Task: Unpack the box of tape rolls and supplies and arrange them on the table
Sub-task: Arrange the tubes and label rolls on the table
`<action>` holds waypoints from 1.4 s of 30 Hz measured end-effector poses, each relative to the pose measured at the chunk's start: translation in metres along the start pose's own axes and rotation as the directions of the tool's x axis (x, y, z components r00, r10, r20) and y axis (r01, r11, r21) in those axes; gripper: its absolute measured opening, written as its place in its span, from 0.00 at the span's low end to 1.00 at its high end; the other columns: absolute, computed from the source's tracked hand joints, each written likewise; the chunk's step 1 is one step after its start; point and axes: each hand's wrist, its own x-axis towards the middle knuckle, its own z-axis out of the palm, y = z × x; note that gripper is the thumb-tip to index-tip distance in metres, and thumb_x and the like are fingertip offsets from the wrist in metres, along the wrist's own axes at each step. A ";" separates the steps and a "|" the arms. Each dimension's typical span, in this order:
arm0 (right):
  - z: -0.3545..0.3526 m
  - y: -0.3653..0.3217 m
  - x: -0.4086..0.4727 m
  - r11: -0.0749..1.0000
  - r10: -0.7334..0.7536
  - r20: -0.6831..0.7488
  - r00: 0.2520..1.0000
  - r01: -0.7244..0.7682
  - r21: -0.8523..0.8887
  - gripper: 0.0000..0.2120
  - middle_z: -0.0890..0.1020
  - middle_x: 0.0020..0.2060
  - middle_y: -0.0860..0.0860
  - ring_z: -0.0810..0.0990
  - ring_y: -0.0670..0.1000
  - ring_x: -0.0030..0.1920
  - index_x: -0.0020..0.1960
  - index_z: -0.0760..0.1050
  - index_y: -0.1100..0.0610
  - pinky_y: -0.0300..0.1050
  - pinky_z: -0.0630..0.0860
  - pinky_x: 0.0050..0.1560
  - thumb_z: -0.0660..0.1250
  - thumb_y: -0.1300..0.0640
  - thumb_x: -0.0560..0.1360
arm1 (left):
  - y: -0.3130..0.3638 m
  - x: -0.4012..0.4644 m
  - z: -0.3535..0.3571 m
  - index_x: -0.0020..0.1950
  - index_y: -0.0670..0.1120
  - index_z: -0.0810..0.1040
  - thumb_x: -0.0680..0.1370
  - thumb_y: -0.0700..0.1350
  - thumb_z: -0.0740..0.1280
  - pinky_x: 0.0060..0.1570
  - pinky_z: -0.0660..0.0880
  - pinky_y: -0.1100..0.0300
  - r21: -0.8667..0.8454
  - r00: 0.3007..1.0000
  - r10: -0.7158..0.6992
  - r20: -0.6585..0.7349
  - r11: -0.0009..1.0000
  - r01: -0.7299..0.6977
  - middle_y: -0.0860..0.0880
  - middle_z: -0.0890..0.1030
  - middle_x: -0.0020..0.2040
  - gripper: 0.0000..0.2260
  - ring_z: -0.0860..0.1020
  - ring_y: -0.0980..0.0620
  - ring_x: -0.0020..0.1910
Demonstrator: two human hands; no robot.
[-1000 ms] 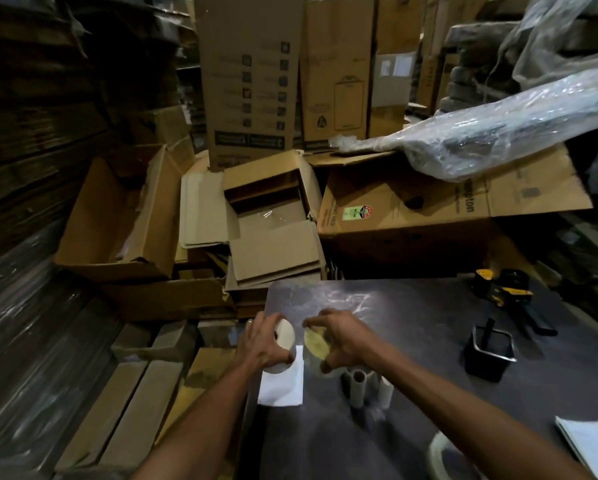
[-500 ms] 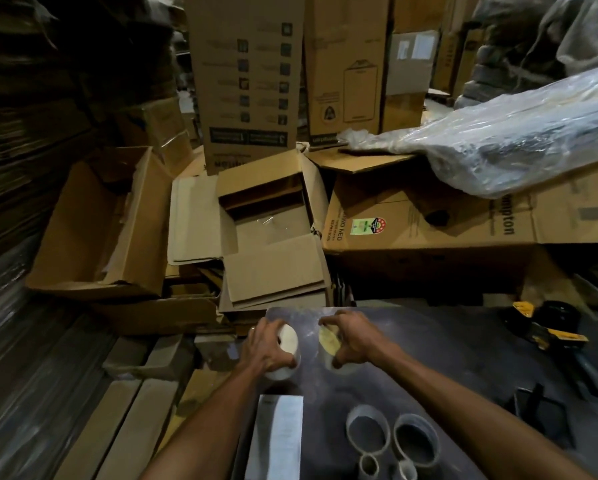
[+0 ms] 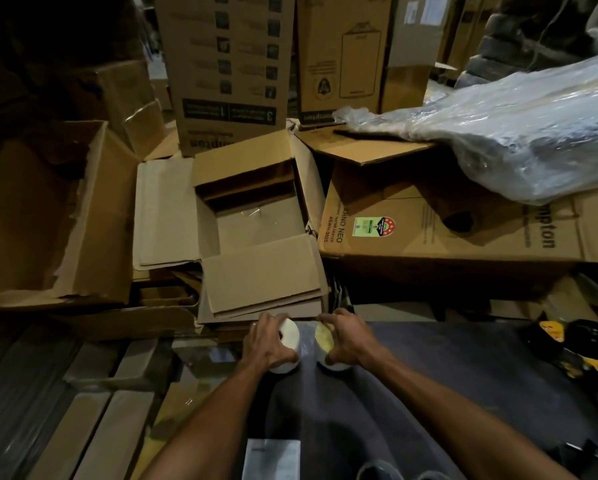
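Two tape rolls are held at the far-left corner of the dark table, one in each hand. The left hand is curled over a white roll; the right hand is curled over a yellowish roll. Both grasps are taken from above, with the fingers wrapped down over the outer sides, so that each roll lies directly under its own palm.

The two rolls are set side by side, near each other but apart — a narrow strip of table is visible between them. Their bottoms appear to rest on, or just above, the table; contact cannot be confirmed. The core axis of each roll cannot be made out under the hands.

The open cardboard box lies just beyond the table edge, straight ahead of both hands. It is judged that placement is the step in hand. For release, the fingers would need to be opened outward — away from the gap. A yellow-and-black tape dispenser lies well to the right on the table.
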 end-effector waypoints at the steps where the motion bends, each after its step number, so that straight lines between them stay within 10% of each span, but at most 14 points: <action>1: 0.002 0.001 0.006 1.000 -0.003 0.006 1.000 0.003 -0.005 0.46 0.70 0.66 0.49 0.70 0.58 0.64 0.72 0.64 0.41 0.55 0.75 0.62 0.79 0.46 0.57 | 0.000 0.004 0.001 0.73 0.56 0.66 0.59 0.60 0.74 0.61 0.73 0.50 -0.008 1.000 -0.008 0.002 1.000 0.008 0.49 0.69 0.65 0.43 0.71 0.44 0.65; 24: 0.031 0.016 0.047 0.996 -0.015 0.073 0.997 0.022 -0.087 0.49 0.59 0.76 0.52 0.62 0.63 0.71 0.76 0.57 0.41 0.59 0.68 0.68 0.79 0.48 0.62 | -0.008 0.046 0.024 0.76 0.58 0.61 0.64 0.56 0.78 0.62 0.72 0.46 0.042 0.998 -0.042 0.057 0.998 0.040 0.49 0.63 0.71 0.44 0.67 0.41 0.67; 33: 0.033 0.021 0.043 0.999 -0.032 0.056 0.998 0.033 -0.016 0.52 0.52 0.79 0.51 0.54 0.61 0.76 0.78 0.53 0.45 0.58 0.62 0.74 0.79 0.49 0.64 | -0.009 0.026 0.019 0.80 0.58 0.45 0.67 0.52 0.77 0.74 0.60 0.44 0.097 0.988 -0.056 0.145 0.994 0.042 0.50 0.43 0.81 0.52 0.48 0.40 0.79; 42: 0.039 0.031 -0.001 0.998 -0.033 -0.060 0.998 0.036 0.047 0.55 0.50 0.79 0.54 0.50 0.58 0.78 0.79 0.43 0.48 0.57 0.58 0.76 0.77 0.44 0.66 | -0.014 -0.023 0.035 0.80 0.49 0.53 0.77 0.59 0.62 0.78 0.46 0.49 0.143 0.993 0.119 -0.028 0.983 -0.114 0.49 0.51 0.81 0.35 0.45 0.47 0.80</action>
